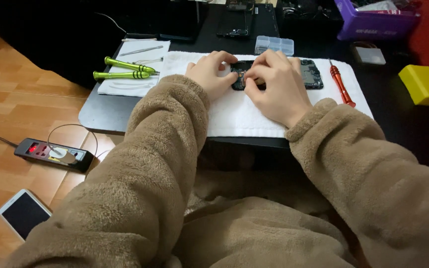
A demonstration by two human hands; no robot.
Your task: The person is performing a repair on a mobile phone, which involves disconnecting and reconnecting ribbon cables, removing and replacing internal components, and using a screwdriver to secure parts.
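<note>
Hands meet over an opened phone (310,74) lying on a white towel (234,116) spread across the dark table (95,116); the left hand (211,74) rests with fingers curled against the phone's left end, holding it down; the right hand (276,84) lies over its middle, fingers pinched together at the exposed interior — what they pinch cannot be told. Just right of the phone lies a red screwdriver (342,85); behind it, a clear parts box (274,45). Left of the towel, two green screwdrivers (125,69) sit on a paper sheet (125,88). Farther right — a yellow block (424,85).
</note>
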